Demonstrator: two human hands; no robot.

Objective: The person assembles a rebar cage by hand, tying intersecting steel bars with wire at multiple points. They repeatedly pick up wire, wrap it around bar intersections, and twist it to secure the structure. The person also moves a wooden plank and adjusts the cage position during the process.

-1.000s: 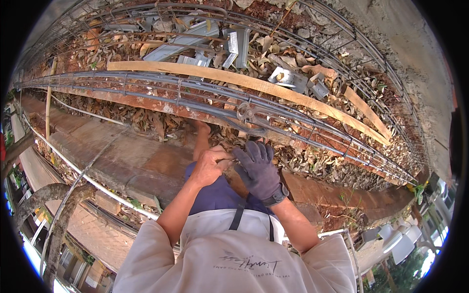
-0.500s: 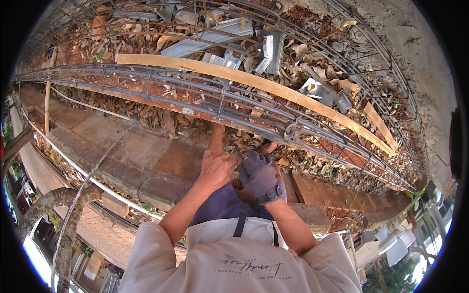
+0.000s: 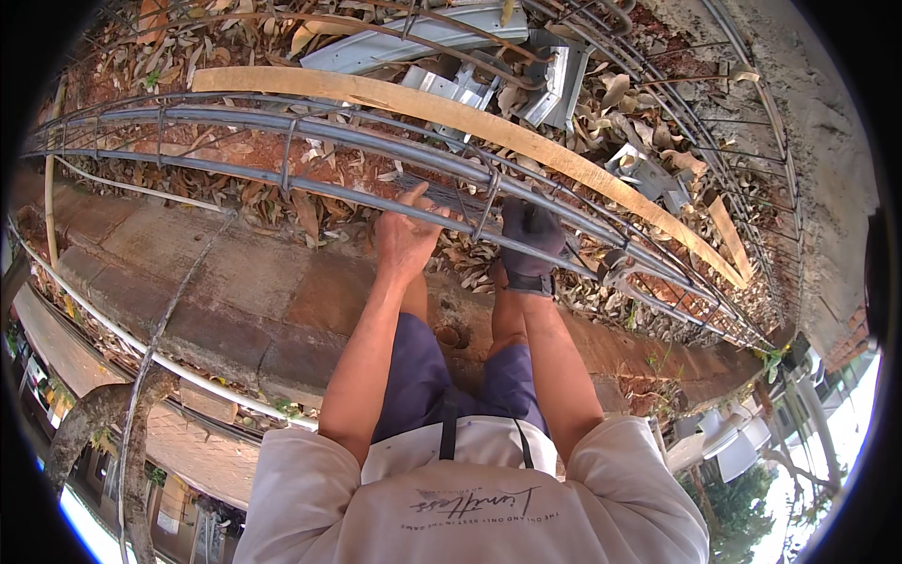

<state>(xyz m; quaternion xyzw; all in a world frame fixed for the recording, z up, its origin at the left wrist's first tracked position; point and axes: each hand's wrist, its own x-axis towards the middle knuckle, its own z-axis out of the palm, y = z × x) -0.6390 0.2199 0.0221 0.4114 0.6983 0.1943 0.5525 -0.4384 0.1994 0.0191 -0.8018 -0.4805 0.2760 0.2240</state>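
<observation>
A long rebar cage [image 3: 366,141] with thin stirrups runs across in front of me. Inside it lies a bundle of thin grey tie wires [image 3: 442,195]. My bare left hand [image 3: 406,233] is at the nearest bar, thumb and index finger apart beside the wires, its other fingers partly curled. Reaching in past that same bar, my right hand [image 3: 531,233], in a dark glove, is closed at the right end of the wires; its fingertips are partly hidden. A pair of pincers [image 3: 616,269] hangs on the bars to the right of the glove.
A curved-looking wooden strip [image 3: 451,113] lies along the cage's far side. Beyond it are bent metal profiles [image 3: 554,80] among dry leaves. Another rebar cage [image 3: 761,122] borders the wall at right. Brick edging [image 3: 244,282] and a white pipe [image 3: 207,381] lie nearer me.
Both hands have moved from in front of my lap forward to the cage, apart from each other. The right hand now reaches past the nearest bar. The whole view has shifted slightly.
</observation>
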